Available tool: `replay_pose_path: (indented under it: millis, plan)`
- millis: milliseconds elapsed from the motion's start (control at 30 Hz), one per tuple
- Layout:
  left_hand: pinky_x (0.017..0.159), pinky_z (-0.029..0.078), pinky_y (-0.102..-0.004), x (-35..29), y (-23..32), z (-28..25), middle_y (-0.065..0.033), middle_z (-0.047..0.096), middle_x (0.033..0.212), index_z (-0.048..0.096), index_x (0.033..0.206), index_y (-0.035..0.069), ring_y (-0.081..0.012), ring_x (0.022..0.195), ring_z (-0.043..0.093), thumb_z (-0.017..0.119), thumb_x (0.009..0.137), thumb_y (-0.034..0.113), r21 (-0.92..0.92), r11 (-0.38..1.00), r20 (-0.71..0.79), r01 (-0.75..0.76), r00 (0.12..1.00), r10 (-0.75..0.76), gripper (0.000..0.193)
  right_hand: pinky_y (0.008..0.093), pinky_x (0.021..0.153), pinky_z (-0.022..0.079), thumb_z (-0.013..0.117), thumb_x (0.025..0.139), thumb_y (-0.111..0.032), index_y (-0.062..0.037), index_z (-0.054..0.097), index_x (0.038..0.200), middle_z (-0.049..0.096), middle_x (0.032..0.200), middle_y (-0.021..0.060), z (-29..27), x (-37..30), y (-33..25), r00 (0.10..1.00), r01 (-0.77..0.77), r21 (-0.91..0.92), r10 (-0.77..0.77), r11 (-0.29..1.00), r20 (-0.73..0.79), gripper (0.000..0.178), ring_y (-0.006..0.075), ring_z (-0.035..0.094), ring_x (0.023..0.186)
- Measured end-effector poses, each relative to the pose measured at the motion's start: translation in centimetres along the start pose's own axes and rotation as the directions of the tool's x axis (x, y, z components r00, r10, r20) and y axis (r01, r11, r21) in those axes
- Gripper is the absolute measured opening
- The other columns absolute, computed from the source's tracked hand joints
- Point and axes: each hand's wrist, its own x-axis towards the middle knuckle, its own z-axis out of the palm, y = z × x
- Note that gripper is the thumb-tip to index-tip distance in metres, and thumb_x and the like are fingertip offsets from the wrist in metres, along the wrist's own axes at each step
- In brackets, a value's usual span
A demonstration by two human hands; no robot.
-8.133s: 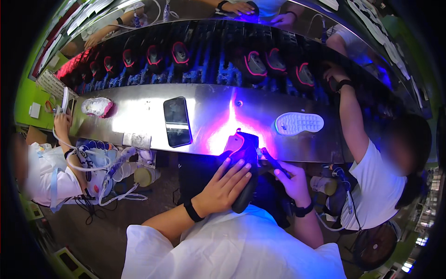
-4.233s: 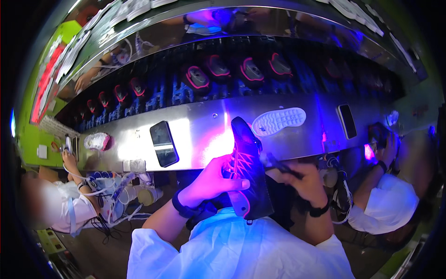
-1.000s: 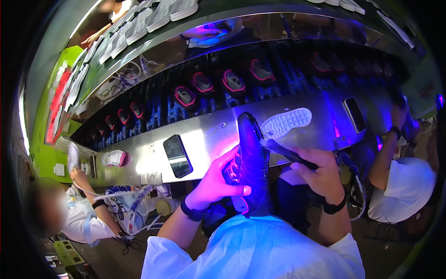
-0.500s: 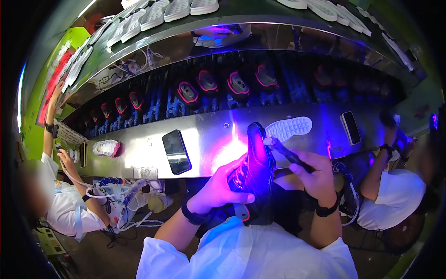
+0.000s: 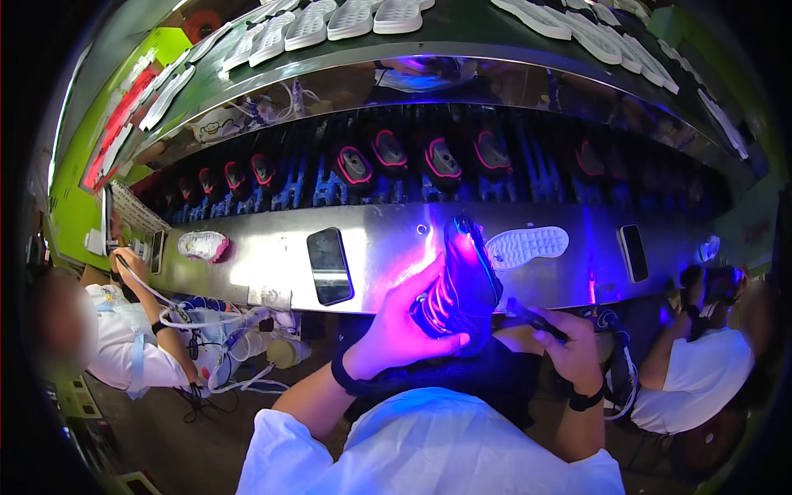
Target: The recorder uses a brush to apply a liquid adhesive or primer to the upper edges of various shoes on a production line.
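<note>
My left hand (image 5: 404, 330) is wrapped round a dark shoe upper (image 5: 480, 285) with glowing pinkish laces, lit by violet light. The shoe is held over the bench's near edge, toe pointing away from me. In my right hand (image 5: 575, 351) is a dark-handled brush (image 5: 536, 319); its head is to the right of the shoe and apart from it. Just beyond the shoe, on the metal bench (image 5: 569, 268), lies a white shoe sole (image 5: 528, 247) with its patterned side up. My fingers hide part of the shoe's left side.
A phone (image 5: 330, 266) lies left of the shoe, another phone (image 5: 634, 252) to the right. Behind the bench, a dark rack (image 5: 322, 191) carries several red-edged shoe uppers (image 5: 355, 165). White soles (image 5: 307, 26) line a green shelf above. Co-workers sit at left (image 5: 124, 338) and right (image 5: 697, 379).
The brush has come off the shoe and moved down to the right. My left hand has rolled the shoe, so its laced top shows more. The left co-worker's raised arm has come down.
</note>
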Motion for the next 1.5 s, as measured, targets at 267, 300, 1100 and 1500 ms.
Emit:
replay_pose_path:
  millis: [267, 300, 1100, 1500]
  plan:
    - [0.09, 0.058, -0.0399, 2.3, 0.6, -5.3, -0.0156, 0.066, 0.116, 0.059, 0.143, 0.013, -0.0329, 0.11, 0.068, 0.092, 0.059, 0.017, 0.701, 0.687, -0.099, -0.193, 0.927, 0.361, 0.09, 0.0196, 0.057, 0.045, 0.064, 0.097, -0.002, -0.0027, 0.057, 0.135, 0.066, 0.093, 0.0019, 1.2, -2.2, 5.3, 0.911, -0.38, 0.364, 0.412, 0.851, -0.013, 0.039, 0.0047, 0.056, 0.068]
    - [0.091, 0.058, -0.0399, 2.6, 1.3, -5.8, -0.0162, 0.066, 0.116, 0.056, 0.146, 0.013, -0.033, 0.11, 0.068, 0.093, 0.061, 0.018, 0.601, 0.798, -0.164, -0.046, 0.97, 0.179, 0.092, 0.0196, 0.057, 0.045, 0.064, 0.097, -0.002, -0.0027, 0.057, 0.135, 0.066, 0.093, 0.0019, 1.3, -2.1, 5.7, 0.92, -0.371, 0.361, 0.393, 0.855, 0.015, 0.039, 0.0047, 0.056, 0.068]
    - [0.083, 0.059, -0.0475, 24.0, -18.4, -29.6, -0.0142, 0.075, 0.095, 0.076, 0.101, 0.011, -0.0358, 0.098, 0.074, 0.061, 0.089, 0.039, 0.869, 0.06, -0.492, 0.491, 0.848, 0.197, 0.034, 0.0194, 0.055, 0.045, 0.053, 0.1, 0.0, -0.0034, 0.04, 0.153, 0.069, 0.108, 0.0077, 3.6, -0.7, 7.1, 0.83, -0.45, 0.38, 0.535, 0.808, -0.156, 0.054, 0.0057, 0.054, 0.068]
    - [0.086, 0.059, -0.0457, 24.7, -18.2, -24.8, -0.0202, 0.075, 0.101, 0.078, 0.097, 0.005, -0.038, 0.098, 0.072, 0.075, 0.075, 0.043, 0.826, 0.099, -0.517, 0.555, 0.815, -0.262, 0.044, 0.021, 0.057, 0.045, 0.056, 0.101, -0.005, -0.005, 0.042, 0.153, 0.069, 0.107, 0.0075, 3.2, 0.6, 7.8, 0.888, -0.353, 0.407, 0.439, 0.843, -0.138, 0.054, 0.007, 0.055, 0.069]
